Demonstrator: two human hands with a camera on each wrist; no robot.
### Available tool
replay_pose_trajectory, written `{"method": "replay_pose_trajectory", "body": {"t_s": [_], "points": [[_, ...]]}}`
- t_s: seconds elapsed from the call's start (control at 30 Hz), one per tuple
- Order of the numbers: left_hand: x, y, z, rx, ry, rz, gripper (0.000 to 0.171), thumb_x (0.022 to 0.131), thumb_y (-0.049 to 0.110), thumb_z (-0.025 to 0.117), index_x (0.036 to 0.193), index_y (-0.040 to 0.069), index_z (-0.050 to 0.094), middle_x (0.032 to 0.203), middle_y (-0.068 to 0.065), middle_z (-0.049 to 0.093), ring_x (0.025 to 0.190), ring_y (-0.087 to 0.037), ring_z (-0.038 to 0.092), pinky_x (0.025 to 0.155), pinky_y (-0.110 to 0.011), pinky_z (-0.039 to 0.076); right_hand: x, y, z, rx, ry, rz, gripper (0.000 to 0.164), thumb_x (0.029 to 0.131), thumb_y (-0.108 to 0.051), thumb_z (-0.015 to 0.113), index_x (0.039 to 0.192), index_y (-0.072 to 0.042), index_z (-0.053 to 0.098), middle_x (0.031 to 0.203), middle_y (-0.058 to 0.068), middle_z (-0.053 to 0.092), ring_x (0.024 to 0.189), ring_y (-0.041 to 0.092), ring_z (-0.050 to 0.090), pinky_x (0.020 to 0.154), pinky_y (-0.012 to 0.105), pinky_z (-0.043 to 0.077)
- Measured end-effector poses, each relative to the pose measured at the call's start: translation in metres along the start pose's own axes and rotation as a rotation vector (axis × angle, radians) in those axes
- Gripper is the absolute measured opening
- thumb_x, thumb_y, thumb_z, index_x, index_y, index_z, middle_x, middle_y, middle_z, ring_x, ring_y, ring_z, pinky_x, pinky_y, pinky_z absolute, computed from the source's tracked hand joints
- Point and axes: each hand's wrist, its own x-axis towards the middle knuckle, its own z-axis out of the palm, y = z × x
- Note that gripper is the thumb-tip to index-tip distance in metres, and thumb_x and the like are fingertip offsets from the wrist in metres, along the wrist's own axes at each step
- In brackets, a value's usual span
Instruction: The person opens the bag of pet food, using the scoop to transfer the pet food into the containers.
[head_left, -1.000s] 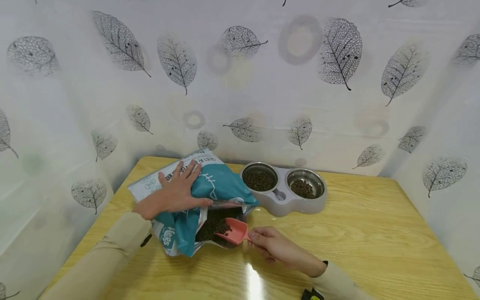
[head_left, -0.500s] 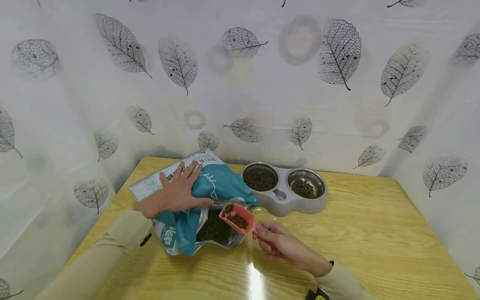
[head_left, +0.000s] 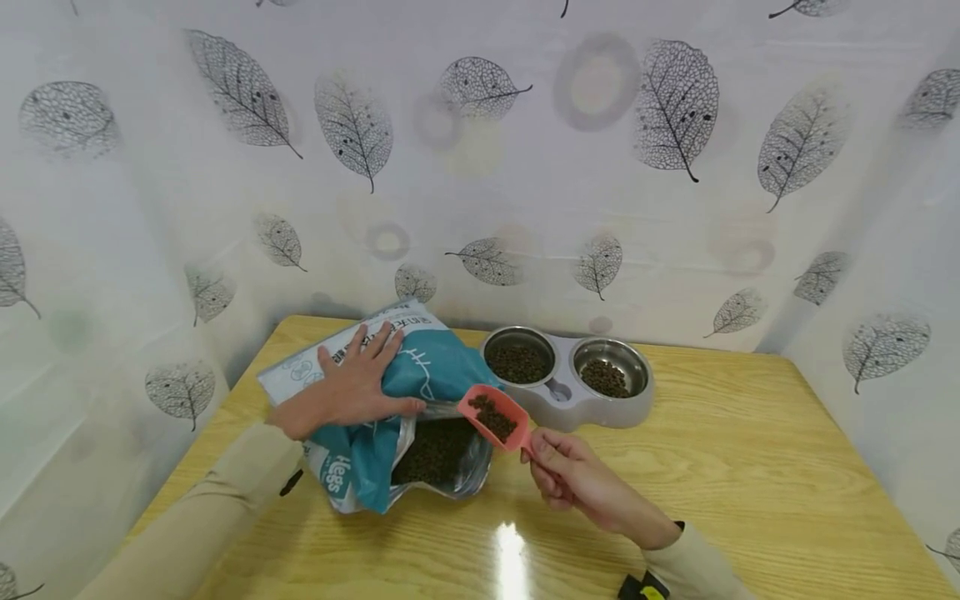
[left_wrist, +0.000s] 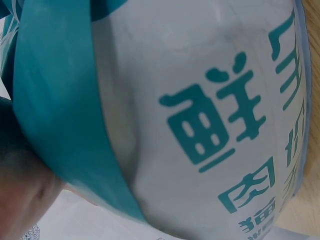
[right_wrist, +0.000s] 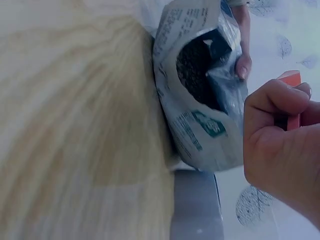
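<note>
A: The pink scoop [head_left: 514, 408] has gone up from the bag's mouth and over toward the bowls, and the right hand [head_left: 588, 485] went along with it.

B: Did the left hand [head_left: 356, 385] move too?

A: No, it is in the same spot. It lies flat on top of the bag [head_left: 450, 358], with its fingers spread wide.

B: And how does the right hand hold on?

A: The thumb and curled fingers pinch the scoop's handle.

B: Where is the scoop now?

A: By the bag's corner that is nearest the bowls, close to its mouth. I can't tell if it touches the bag.

B: Is there something in it?

A: Yes, a little heap of brown bits [head_left: 492, 418].

B: What does the bag look like?

A: It's blue-green and white, and it lies on the table [head_left: 712, 475]. Its mouth faces the person. You can see the silver inside and lots more brown bits.

B: And the bowls?

A: Two shiny ones sit in a pale gray stand [head_left: 617, 413], just beside the bag. The near bowl [head_left: 525, 335] has bits all over its bottom. The far bowl [head_left: 632, 367] has a small pile.

B: What's behind?

A: A pale sheet [head_left: 525, 192] with gray leaves on it.
</note>
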Motion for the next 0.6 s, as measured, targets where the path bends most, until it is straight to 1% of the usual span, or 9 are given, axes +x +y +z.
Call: {"method": "replay_pose_trajectory", "body": {"t_s": [0.13, 0.27, 0.37, 0.5, 0.6], "points": [[0.0, 0.0, 0.001, -0.003, -0.002, 0.004, 0.12, 0.083, 0.083, 0.057, 0.167, 0.017, 0.004, 0.175, -0.013, 0.001, 0.158, -0.048, -0.005, 0.104, -0.092, -0.002, -0.005, -0.007, -0.012, -0.075, 0.068, -0.04, 0.03, 0.113, -0.032, 0.036, 0.102, -0.014, 0.058, 0.068, -0.009, 0.045, 0.053, 0.004, 0.035, 0.045, 0.029, 0.02], [0.0, -0.001, -0.001, 0.005, 0.0, -0.002, 0.12, 0.083, 0.084, 0.057, 0.167, 0.017, 0.005, 0.175, -0.013, 0.001, 0.158, -0.048, -0.005, 0.103, -0.092, -0.001, -0.012, -0.017, -0.027, -0.156, 0.161, -0.041, 0.029, 0.113, -0.033, 0.038, 0.101, -0.015, 0.058, 0.069, -0.009, 0.045, 0.054, 0.004, 0.034, 0.046, 0.028, 0.023], [0.0, -0.001, -0.001, 0.01, 0.004, -0.003, 0.12, 0.083, 0.083, 0.057, 0.167, 0.016, 0.005, 0.175, -0.013, 0.001, 0.158, -0.049, -0.004, 0.103, -0.092, -0.001, -0.018, -0.026, -0.037, -0.211, 0.233, -0.041, 0.029, 0.113, -0.032, 0.039, 0.1, -0.015, 0.058, 0.069, -0.007, 0.044, 0.054, 0.008, 0.031, 0.046, 0.031, 0.022], [0.0, -0.001, -0.001, 0.007, 0.01, 0.001, 0.119, 0.083, 0.083, 0.057, 0.167, 0.016, 0.005, 0.175, -0.013, 0.002, 0.158, -0.049, -0.004, 0.103, -0.092, 0.0, -0.025, -0.036, -0.049, -0.297, 0.37, -0.011, 0.03, 0.112, -0.032, 0.041, 0.102, -0.01, 0.059, 0.069, -0.004, 0.044, 0.052, 0.01, 0.029, 0.045, 0.034, 0.023], [0.0, 0.0, -0.001, 0.003, 0.011, 0.004, 0.119, 0.083, 0.083, 0.057, 0.167, 0.016, 0.006, 0.174, -0.013, 0.003, 0.158, -0.049, -0.004, 0.103, -0.092, 0.0, -0.03, -0.039, -0.057, -0.37, 0.494, 0.04, 0.032, 0.112, -0.029, 0.042, 0.107, -0.003, 0.06, 0.068, -0.003, 0.045, 0.05, 0.007, 0.03, 0.045, 0.031, 0.026]]}}
